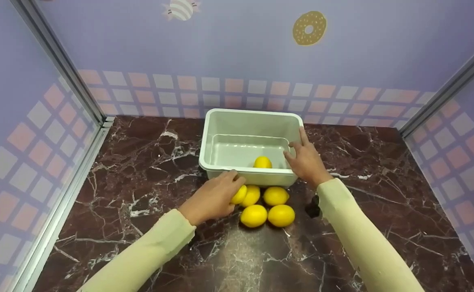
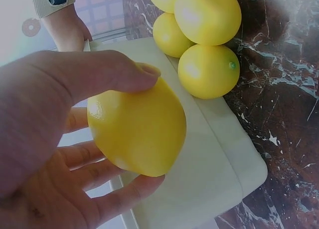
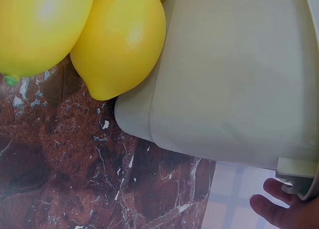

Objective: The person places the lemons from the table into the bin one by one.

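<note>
My left hand (image 1: 214, 197) pinches a lemon (image 2: 139, 129) between thumb and fingers, just outside the front wall of a pale grey-green plastic tub (image 1: 250, 177). The right hand (image 1: 307, 161) holds the tub's right rim, with some fingers inside the wall; two fingertips (image 3: 271, 186) show by the rim in the right wrist view. One yellow lemon (image 1: 263, 162) lies in the tub, near its front wall. On the tabletop before the tub sit several more, among them a back-right lemon (image 1: 276, 196) and a front-left lemon (image 1: 254, 215).
The tub stands on a dark red marbled tabletop (image 1: 147, 243). A purple patterned wall (image 1: 241, 52) rises behind it. Metal frame strips (image 1: 78, 182) edge the left side. Something black (image 1: 313, 207) shows under the right wrist.
</note>
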### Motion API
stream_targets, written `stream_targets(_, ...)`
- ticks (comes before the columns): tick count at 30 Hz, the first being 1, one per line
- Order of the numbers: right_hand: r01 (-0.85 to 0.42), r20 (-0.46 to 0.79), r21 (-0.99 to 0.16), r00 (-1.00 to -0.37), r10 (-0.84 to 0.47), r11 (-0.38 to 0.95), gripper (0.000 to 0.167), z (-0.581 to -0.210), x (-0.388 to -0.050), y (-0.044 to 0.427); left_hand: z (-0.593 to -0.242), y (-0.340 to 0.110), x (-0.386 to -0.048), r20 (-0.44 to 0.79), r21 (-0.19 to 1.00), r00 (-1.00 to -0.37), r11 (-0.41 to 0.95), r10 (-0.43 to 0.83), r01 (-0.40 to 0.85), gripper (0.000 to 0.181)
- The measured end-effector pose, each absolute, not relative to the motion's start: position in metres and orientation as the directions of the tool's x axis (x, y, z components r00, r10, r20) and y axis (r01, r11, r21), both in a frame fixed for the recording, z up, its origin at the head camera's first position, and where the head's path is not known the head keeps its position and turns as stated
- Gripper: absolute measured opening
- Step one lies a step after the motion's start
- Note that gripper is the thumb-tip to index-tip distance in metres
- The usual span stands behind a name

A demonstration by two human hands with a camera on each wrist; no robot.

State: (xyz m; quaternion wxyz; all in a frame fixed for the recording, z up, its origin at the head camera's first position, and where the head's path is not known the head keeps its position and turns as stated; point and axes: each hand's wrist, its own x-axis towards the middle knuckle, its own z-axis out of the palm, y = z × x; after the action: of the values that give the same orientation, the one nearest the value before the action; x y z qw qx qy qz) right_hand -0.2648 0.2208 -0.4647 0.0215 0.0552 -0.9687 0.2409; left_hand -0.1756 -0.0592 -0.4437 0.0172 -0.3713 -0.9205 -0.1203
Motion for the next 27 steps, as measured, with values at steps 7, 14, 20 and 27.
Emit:
stream_targets(7, -0.117, 0.069, -0.469, -0.993, -0.096, 0.875, 0.041, -0.466, -0.266, 0.221, -0.442, -0.060, -0.176, 0.122, 0.212, -0.722, 0.693, 0.681, 0.689, 0.053)
stream_targets(14, -0.132, 0.087, -0.464, -0.991, -0.102, 0.876, 0.039, -0.465, -0.265, 0.221, -0.438, -0.059, -0.176, 0.121, 0.213, -0.719, 0.690, 0.684, 0.692, 0.055)
stream_targets(20, -0.133, 0.087, -0.461, -0.991, -0.105, 0.877, 0.041, -0.467, -0.266, 0.222, -0.434, -0.058, -0.175, 0.106, 0.206, -0.719, 0.692, 0.687, 0.692, 0.056)
stream_targets(27, -0.136, 0.092, -0.466, -0.990, -0.105, 0.874, 0.040, -0.467, -0.266, 0.222, -0.428, -0.057, -0.175, 0.094, 0.195, -0.722, 0.698, 0.686, 0.689, 0.059)
